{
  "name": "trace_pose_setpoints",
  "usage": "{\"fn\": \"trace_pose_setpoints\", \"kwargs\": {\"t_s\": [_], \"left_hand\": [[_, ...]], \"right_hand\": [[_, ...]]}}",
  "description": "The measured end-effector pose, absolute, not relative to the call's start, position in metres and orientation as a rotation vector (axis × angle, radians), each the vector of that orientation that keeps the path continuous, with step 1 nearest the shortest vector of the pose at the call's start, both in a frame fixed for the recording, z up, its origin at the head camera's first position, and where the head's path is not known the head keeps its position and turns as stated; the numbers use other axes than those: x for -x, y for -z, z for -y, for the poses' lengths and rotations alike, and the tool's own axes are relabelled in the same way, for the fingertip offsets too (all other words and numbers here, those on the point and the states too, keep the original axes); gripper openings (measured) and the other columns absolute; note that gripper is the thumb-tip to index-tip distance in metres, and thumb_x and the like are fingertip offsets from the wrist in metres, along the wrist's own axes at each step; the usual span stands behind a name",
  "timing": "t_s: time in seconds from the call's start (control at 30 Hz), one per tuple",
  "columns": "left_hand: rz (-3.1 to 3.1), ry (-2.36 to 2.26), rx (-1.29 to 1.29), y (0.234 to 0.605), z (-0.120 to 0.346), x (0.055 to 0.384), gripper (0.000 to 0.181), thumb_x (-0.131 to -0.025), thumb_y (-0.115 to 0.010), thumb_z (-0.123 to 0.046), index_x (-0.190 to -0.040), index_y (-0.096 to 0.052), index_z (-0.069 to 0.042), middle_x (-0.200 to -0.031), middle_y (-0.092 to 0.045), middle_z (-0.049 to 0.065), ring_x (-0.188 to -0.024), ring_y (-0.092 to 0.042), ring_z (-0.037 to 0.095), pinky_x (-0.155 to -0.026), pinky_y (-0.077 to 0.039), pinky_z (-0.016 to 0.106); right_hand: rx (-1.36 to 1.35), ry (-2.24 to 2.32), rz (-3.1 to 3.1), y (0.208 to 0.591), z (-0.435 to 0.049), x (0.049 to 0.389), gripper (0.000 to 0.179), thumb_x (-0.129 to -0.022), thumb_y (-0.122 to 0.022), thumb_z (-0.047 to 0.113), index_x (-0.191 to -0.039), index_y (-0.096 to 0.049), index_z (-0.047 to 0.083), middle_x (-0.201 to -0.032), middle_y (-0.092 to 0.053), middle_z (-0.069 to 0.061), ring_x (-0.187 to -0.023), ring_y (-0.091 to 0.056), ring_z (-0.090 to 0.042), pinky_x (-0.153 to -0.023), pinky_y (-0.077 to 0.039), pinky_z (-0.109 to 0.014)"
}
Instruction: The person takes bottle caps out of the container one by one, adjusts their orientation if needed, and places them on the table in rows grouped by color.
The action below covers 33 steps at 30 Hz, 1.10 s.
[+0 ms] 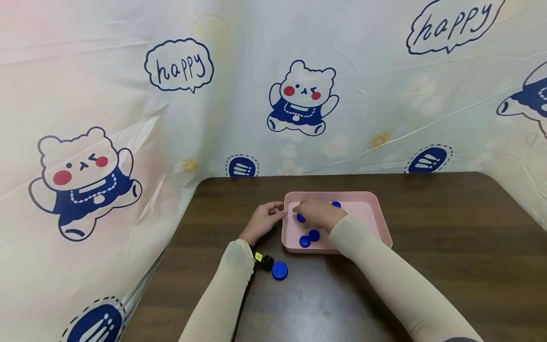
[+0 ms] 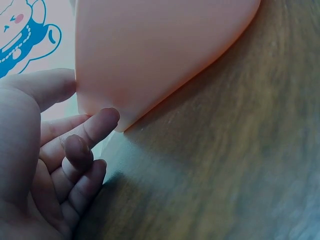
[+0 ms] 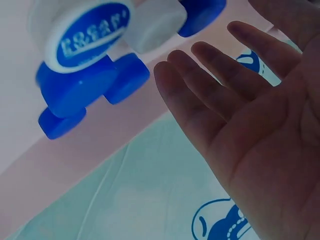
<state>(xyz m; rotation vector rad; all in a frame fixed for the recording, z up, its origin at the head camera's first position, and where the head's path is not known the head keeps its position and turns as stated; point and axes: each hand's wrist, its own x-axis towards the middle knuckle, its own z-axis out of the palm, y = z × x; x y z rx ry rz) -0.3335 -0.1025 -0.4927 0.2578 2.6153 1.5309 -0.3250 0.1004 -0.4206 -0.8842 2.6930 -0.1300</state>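
My left hand (image 1: 266, 219) is at the left side of a pink tray (image 1: 380, 223). In the left wrist view its thumb touches the tray's edge and a fingertip rests on the outer wall near a corner, the other fingers loosely bent. My right hand (image 1: 317, 213) reaches over the tray among small blue caps (image 1: 314, 235). The right wrist view shows its fingers spread and fairly straight, nothing held, beside blue caps (image 3: 127, 77) and a white piece with a blue printed face (image 3: 95, 37). The print is blurred. My right hand hides part of the tray's inside.
A larger blue cap (image 1: 279, 270) lies on the brown wooden table (image 1: 448, 247), in front of the tray and beside the black device (image 1: 267, 262) on my left wrist. A pale printed sheet (image 1: 363, 95) hangs behind the table and at its sides.
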Motion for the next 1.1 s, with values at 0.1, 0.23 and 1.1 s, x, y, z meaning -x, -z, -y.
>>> {"fn": "trace_pose_setpoints", "kwargs": {"t_s": [0.1,0.23,1.1], "left_hand": [[-2.622,-1.531,-0.268,0.494,0.102,0.333,0.038,-0.092,-0.068,-0.031,-0.126,-0.064,-0.015,-0.081,-0.065,0.004,-0.071,-0.057,0.020,-0.063,-0.046,0.033],[-2.618,-1.525,-0.263,0.495,0.101,0.333,0.039,-0.092,-0.068,-0.031,-0.127,-0.064,-0.015,-0.081,-0.064,0.003,-0.071,-0.057,0.020,-0.062,-0.045,0.032],[-2.629,-1.531,-0.300,0.496,0.103,0.335,0.042,-0.091,-0.069,-0.035,-0.126,-0.064,-0.012,-0.082,-0.065,0.003,-0.072,-0.057,0.020,-0.063,-0.046,0.032]], "right_hand": [[0.887,0.125,-2.698,0.425,-0.101,0.326,0.044,-0.092,-0.068,0.012,-0.135,-0.060,0.018,-0.110,-0.063,-0.003,-0.092,-0.057,-0.016,-0.092,-0.047,-0.034],[0.908,0.129,-2.705,0.430,-0.102,0.327,0.033,-0.091,-0.068,0.010,-0.124,-0.067,0.015,-0.092,-0.063,0.001,-0.080,-0.054,-0.015,-0.084,-0.047,-0.029],[1.070,0.182,-2.857,0.415,-0.116,0.310,0.037,-0.090,-0.070,0.015,-0.126,-0.067,0.013,-0.110,-0.066,-0.004,-0.100,-0.063,-0.016,-0.090,-0.049,-0.033]]}}
